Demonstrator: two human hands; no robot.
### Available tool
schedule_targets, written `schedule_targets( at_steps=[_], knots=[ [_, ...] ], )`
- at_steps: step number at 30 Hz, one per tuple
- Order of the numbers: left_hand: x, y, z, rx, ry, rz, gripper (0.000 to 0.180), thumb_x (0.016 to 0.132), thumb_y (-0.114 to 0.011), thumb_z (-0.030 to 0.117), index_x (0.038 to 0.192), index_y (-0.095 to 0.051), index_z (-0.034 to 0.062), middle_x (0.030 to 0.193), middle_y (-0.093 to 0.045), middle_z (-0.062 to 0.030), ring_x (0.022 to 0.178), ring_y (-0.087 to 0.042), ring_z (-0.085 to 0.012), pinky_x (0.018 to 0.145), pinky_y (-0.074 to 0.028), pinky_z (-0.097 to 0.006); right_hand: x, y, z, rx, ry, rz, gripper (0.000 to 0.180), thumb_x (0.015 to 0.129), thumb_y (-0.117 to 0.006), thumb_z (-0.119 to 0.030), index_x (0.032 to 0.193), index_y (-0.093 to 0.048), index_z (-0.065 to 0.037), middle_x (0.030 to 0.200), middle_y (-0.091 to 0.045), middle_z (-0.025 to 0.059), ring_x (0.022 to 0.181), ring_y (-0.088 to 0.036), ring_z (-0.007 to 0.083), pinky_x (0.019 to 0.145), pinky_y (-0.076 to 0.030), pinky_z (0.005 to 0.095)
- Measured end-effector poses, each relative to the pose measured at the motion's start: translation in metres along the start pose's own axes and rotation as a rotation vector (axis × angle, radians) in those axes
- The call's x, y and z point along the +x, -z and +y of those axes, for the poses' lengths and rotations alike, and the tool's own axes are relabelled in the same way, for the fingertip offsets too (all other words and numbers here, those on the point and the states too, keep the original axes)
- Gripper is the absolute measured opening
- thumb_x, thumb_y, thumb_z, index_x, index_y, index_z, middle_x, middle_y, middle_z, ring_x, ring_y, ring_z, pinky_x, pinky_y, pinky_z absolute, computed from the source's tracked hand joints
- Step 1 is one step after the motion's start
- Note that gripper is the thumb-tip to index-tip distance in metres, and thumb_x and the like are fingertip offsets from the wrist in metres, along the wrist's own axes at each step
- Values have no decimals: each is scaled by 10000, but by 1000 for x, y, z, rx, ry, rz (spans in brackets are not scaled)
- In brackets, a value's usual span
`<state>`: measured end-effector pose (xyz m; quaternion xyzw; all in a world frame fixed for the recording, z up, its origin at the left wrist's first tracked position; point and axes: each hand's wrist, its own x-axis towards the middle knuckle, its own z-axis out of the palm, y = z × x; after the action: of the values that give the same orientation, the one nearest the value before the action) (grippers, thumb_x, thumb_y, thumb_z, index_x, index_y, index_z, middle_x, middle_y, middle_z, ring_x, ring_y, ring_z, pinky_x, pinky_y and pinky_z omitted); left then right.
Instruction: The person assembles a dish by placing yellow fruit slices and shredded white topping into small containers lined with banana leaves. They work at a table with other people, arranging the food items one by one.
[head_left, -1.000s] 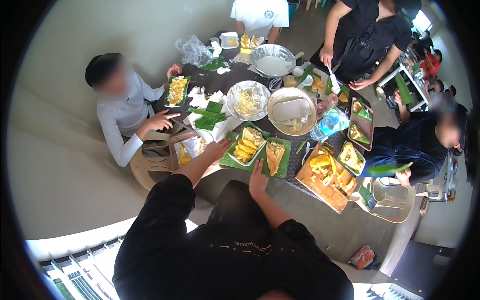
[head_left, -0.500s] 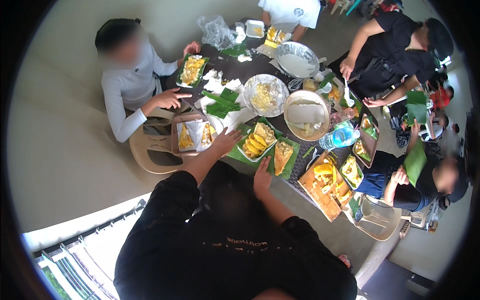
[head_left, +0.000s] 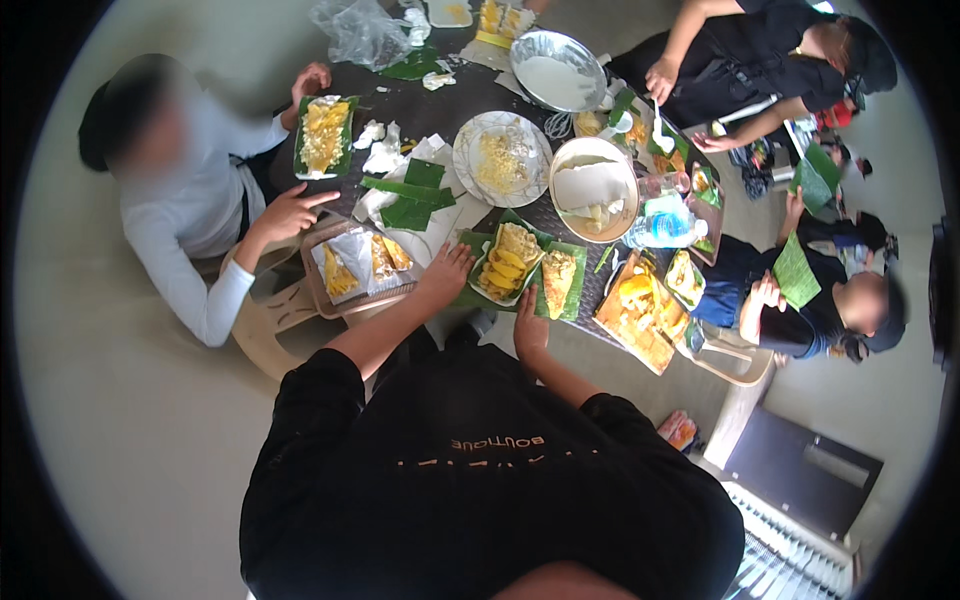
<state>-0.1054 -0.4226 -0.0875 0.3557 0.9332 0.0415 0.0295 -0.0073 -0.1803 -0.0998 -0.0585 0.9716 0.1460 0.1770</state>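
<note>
A white tray lined with green leaf [head_left: 482, 287] sits at the near table edge, holding yellow mango slices [head_left: 503, 266] and a filled folded crepe [head_left: 521, 241]. Flat on the leaf at its left side lies my left hand [head_left: 446, 274], fingers stretched out and nothing in them. My right hand [head_left: 530, 327] rests open by the tray's lower right corner, fingers extended along the edge of another leaf piece [head_left: 574, 300]. On that leaf, just right of the tray, is a second folded crepe [head_left: 556, 275]. Neither hand grips anything.
A wooden cutting board [head_left: 648, 345] with mango pieces stands right; a plate of grated yellow food [head_left: 460, 165], a bowl [head_left: 633, 215] and a water bottle [head_left: 668, 231] lie beyond. A basket [head_left: 318, 290] is left. Co-workers surround the table, one holding a leaf [head_left: 797, 272].
My head view has shifted, so the scene sits differently in the picture. Both my hands stay by the tray, nearly unchanged. The worker at the right still holds leaf pieces.
</note>
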Motion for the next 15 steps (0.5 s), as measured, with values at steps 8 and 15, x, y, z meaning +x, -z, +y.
schedule_targets(
  at_steps=[8,15],
  knots=[
    [6,12,-22,17,-220,-68,445,889,-418,137,1297,-481,-27,1382,-447,-205,1280,-430,-305,1044,-346,-416,11,27,-15,29,-185,-274,751,791,-492,26,1468,-166,6,1560,-19,170,622,-644,258,508,-510,377],
    [20,6,-35,-51,-270,-154,421,889,-421,153,1277,-507,12,1390,-439,-195,1278,-439,-289,985,-397,-416,6,50,-10,238,-211,-310,821,772,-555,-54,1485,-148,-66,1563,-37,145,730,-667,288,604,-542,405]
  ],
)
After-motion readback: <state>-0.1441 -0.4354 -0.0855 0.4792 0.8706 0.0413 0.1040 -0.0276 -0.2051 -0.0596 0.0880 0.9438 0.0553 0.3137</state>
